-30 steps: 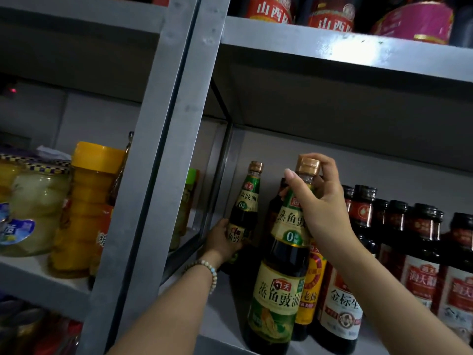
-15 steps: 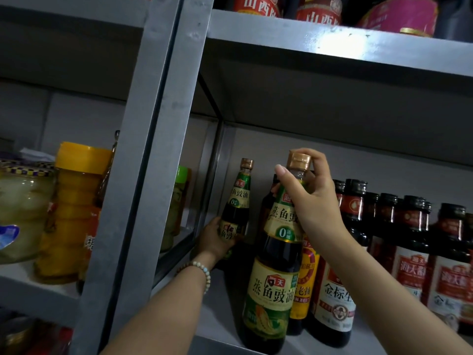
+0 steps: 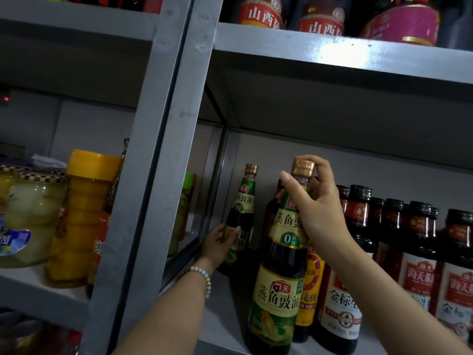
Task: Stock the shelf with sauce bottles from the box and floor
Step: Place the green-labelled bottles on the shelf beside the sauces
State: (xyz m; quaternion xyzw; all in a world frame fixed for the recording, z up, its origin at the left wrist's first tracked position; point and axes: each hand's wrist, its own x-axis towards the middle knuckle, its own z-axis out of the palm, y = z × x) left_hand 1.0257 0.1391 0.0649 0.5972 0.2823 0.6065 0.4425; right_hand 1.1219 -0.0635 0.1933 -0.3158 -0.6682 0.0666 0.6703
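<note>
A stocker's right hand (image 3: 317, 208), centre frame, pinches the neck of a green-labelled sauce bottle (image 3: 279, 290) just under its gold cap, thumb in front and fingers curled behind. The left hand (image 3: 217, 245), lower and further in, is wrapped round the body of a matching second bottle (image 3: 243, 201) set deep against the back wall. Both bottles are upright on the middle shelf (image 3: 225, 316), the nearer one with its base at the front edge, touching a yellow-labelled bottle (image 3: 309, 290) to its right.

Over the past second little has shifted: the same grips, the same two bottles, only slight nudging into line. That suggests placing is nearly finished and letting go comes next.

A row of dark-capped bottles (image 3: 414, 252) fills the right. Fruit jars (image 3: 84, 213) stand at left beyond the grey post (image 3: 153, 175). Red-labelled bottles (image 3: 263, 11) line the top shelf.
</note>
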